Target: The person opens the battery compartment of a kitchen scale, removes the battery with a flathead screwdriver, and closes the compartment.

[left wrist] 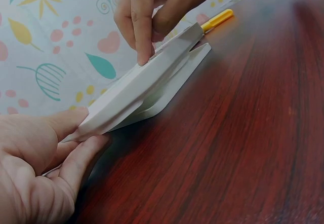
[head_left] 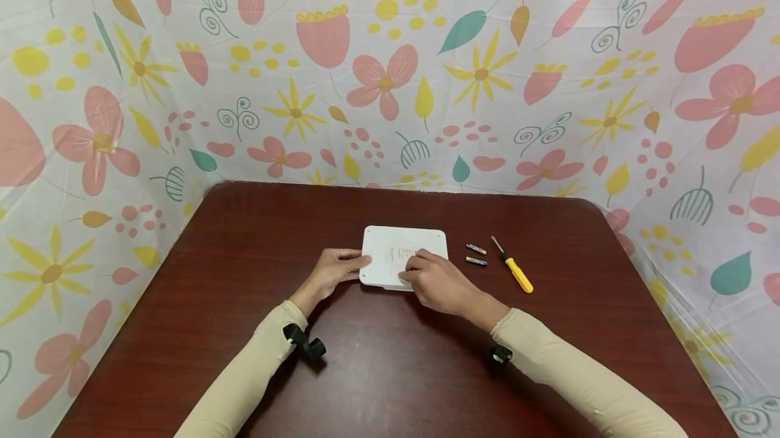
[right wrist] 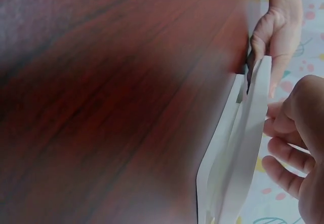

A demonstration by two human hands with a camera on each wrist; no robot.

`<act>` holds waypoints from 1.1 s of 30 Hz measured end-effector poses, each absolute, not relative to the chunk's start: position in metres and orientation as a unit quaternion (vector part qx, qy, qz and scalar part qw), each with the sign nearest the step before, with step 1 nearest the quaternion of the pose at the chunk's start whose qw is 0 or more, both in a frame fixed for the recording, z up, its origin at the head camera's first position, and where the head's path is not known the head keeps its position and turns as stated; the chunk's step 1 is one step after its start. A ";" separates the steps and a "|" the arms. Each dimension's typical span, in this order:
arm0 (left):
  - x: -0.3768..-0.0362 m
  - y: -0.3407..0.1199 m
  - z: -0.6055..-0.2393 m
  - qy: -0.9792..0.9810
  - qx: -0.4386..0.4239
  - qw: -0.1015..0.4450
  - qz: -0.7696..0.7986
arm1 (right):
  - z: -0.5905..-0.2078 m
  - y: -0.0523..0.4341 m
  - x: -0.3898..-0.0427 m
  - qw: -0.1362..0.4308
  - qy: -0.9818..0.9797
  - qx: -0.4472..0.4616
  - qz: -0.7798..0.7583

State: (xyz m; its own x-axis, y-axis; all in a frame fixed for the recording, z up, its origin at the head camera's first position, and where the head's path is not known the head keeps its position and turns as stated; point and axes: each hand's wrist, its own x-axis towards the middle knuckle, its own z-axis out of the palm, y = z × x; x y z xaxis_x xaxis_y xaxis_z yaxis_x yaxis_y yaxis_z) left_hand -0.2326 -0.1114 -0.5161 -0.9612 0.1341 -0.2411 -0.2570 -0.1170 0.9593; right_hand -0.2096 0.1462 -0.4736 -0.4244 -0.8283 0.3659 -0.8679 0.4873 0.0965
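A flat white device [head_left: 378, 240] with rounded corners and a printed label lies on the table. My left hand [head_left: 332, 269] pinches its left edge, thumb on top and fingers beneath. In the left wrist view the device's thin side [left wrist: 131, 93] shows, with a raised wedge-shaped part below it. Over the label, my right hand [head_left: 440, 282] has bent fingers, and one fingertip touches the upper surface. Nothing shows in its grasp; the spot beneath its fingers is partly hidden. In the right wrist view several fingers [right wrist: 284, 176] hang loosely beside the device.
Two small batteries, one farther [head_left: 476, 248] and one nearer [head_left: 477, 261], lie right of the device. Beside them is a screwdriver [head_left: 518, 274] with a yellow handle. The dark red wooden table [head_left: 365, 370] meets a flowered curtain [head_left: 384, 133] behind and at both sides.
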 end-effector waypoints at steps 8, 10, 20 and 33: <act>-0.232 -0.110 -0.516 0.658 -0.047 0.133 0.739 | -0.476 0.149 -0.206 0.169 -0.861 0.468 0.104; -0.232 -0.111 -0.516 0.661 -0.048 0.134 0.737 | -0.473 0.152 -0.207 0.162 -0.871 0.448 0.120; -0.232 -0.111 -0.511 0.667 -0.049 0.136 0.731 | -0.448 0.197 -0.232 0.063 -0.932 0.242 0.262; -0.231 -0.111 -0.511 0.668 -0.046 0.136 0.730 | -0.461 0.218 -0.241 -0.102 -0.928 0.096 0.346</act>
